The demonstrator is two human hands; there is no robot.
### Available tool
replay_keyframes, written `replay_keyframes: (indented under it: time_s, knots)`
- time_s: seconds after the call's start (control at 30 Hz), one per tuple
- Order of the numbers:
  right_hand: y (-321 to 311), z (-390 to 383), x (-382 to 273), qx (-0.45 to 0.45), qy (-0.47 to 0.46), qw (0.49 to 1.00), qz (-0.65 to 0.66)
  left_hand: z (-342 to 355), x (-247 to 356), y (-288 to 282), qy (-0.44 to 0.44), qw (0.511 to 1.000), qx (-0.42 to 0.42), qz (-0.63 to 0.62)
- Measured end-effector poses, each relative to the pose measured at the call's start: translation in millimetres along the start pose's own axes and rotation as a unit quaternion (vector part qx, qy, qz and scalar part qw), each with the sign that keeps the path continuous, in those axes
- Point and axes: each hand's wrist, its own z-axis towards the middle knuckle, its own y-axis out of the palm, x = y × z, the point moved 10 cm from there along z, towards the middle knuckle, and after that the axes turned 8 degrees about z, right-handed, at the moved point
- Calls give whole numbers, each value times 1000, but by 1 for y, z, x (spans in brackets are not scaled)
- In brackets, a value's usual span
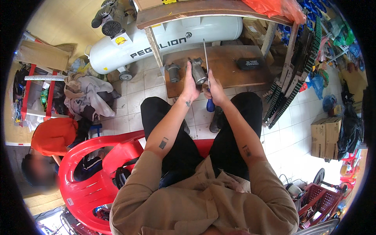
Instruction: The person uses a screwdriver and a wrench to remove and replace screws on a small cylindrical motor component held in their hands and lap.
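Between my hands, above the low brown table [229,76], is a grey metal cylindrical part [198,72] with a flanged, uneven top. My left hand [189,87] is closed round its left side, one digit pointing up along it. In my right hand [215,91] is a long screwdriver [210,105] with a blue handle, its shaft standing upright past the part's right side. Whether the shaft touches the part, I cannot tell. A second, similar grey metal part [173,73] stands on the table to the left. To the right lies a black case [250,63].
Behind the table lies a white air tank [164,45] under a wooden bench [203,11]. Dark slatted strips [291,74] lean at the right. A red plastic chair [74,172] and a person in an orange top [54,136] are at my left. Cardboard boxes [326,137] stand far right.
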Motion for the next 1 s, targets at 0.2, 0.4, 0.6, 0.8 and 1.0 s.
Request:
replay_keyframes:
  time_s: [0.2,0.4,0.6,0.8,1.0]
  knots:
    - [-11,-4,-23,21,-104,982,-158,0,48,0,104,994,2,16]
    - [-9,2,-7,-52,-107,962,-247,-4,76,-23,110,992,44,-30]
    - [-4,3,-6,-61,-137,901,-407,-7,89,-24,133,991,28,2]
    - [3,-8,-17,-66,-142,882,-444,-6,92,-32,154,984,80,35]
    - [4,-10,-17,-62,-151,874,-458,-6,90,-27,146,987,48,42]
